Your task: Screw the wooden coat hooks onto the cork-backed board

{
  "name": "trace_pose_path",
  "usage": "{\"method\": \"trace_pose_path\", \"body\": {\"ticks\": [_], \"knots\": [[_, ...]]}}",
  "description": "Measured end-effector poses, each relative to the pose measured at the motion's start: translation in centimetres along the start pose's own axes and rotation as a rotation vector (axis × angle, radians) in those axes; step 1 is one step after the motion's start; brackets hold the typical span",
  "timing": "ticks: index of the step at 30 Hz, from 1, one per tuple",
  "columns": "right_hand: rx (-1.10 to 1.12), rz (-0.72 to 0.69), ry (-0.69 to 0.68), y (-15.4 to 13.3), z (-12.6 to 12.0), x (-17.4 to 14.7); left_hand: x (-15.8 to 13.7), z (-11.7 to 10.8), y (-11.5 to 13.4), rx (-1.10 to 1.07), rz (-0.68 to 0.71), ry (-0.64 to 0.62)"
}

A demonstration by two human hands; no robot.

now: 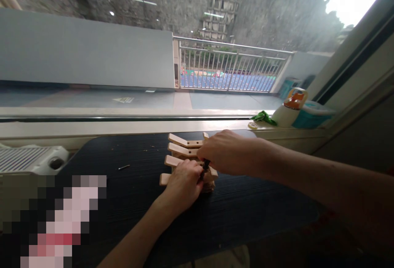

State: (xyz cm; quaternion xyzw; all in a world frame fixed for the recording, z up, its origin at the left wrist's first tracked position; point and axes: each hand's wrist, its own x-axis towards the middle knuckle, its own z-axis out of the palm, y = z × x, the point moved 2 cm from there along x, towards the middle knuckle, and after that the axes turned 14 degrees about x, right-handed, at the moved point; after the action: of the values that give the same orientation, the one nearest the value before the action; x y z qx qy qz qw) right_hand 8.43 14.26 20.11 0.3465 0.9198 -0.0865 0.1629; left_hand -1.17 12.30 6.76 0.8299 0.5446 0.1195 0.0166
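In the middle of the dark table [135, 194] sits a small wooden piece [180, 150] with several angled slats, some with dark holes. My left hand [184, 182] lies over its near slats, fingers curled around its side and near the low end of a dark, slim tool. My right hand [226, 151] is closed in a fist on the upper part of this tool [205, 168], which looks like a screwdriver and slants down to the wood. My fingers hide its tip and most of its handle. A thin metal piece [124, 167] lies left of the wood.
Along the window sill [123, 128] behind the table are a green cloth [263, 117], a white pot with an orange top [287, 114] and a teal container [312, 114]. A white radiator [33, 159] stands at left. A blurred patch covers the lower left.
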Motion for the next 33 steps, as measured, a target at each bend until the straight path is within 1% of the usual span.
{"method": "trace_pose_path", "body": {"ticks": [5, 9, 13, 19, 23, 29, 31, 33], "knots": [[0.015, -0.023, -0.024, 0.1, 0.4, 0.7, 0.0, -0.1, 0.0, -0.01, 0.0, -0.005], [0.018, -0.006, 0.009, 0.5, 0.8, 1.1, 0.0, -0.1, -0.1, 0.001, -0.005, -0.015], [-0.01, 0.035, 0.059, 0.5, 0.8, 0.7, -0.1, 0.0, -0.1, -0.002, 0.0, -0.018], [-0.008, -0.024, 0.08, 0.4, 0.4, -0.2, -0.1, -0.3, 0.0, 0.025, 0.003, 0.01], [-0.013, -0.035, 0.085, 0.6, 0.8, -0.3, -0.2, -0.7, 0.1, 0.116, 0.001, -0.024], [0.038, -0.053, 0.09, 0.7, 1.5, -0.1, 0.1, -0.7, -0.2, 0.137, 0.051, -0.075], [0.03, -0.042, 0.111, 1.2, 1.1, -0.7, 0.2, -0.8, -0.2, 0.138, 0.053, -0.081], [0.043, -0.011, 0.186, 2.3, 0.6, -2.0, 0.1, -1.0, -0.1, 0.137, 0.05, -0.081]]}}
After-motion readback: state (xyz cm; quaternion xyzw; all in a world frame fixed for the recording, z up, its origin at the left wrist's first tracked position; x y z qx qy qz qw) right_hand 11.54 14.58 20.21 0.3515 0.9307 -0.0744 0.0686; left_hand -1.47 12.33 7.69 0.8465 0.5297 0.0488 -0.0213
